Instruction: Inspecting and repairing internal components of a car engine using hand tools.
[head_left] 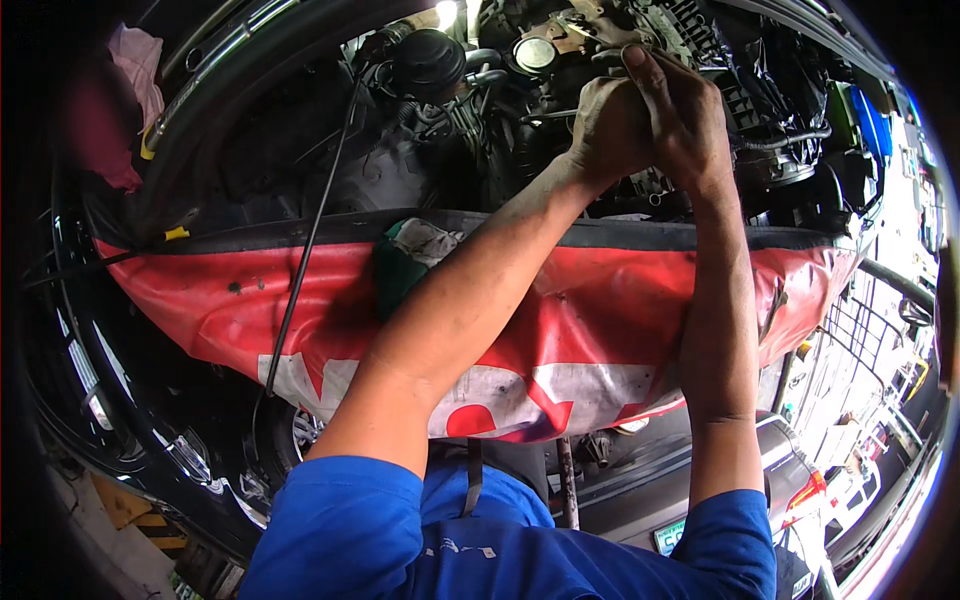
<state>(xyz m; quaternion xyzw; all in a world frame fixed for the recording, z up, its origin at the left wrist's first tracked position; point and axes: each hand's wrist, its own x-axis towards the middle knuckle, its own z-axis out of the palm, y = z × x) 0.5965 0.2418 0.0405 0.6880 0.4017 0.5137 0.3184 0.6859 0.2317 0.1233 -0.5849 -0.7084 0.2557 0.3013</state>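
Red cover (pixel 620 290) is our reference: engine (pixel 572 38) lies just beyond it, thin rod (pixel 548 115) roughly parallel to it. Our left hand (pixel 612 128), nearer the rod, touches our right hand (pixel 692 125); fingers mostly hidden, we can't tell their grip.

glossy, wrinkled plastic-looking sheet (pixel 610 310), matt cloth shirt (pixel 540 568), dull metal engine (pixel 548 88)

Glare bleaches the bent right edge; the engine bay (pixel 265 182) seems murky.
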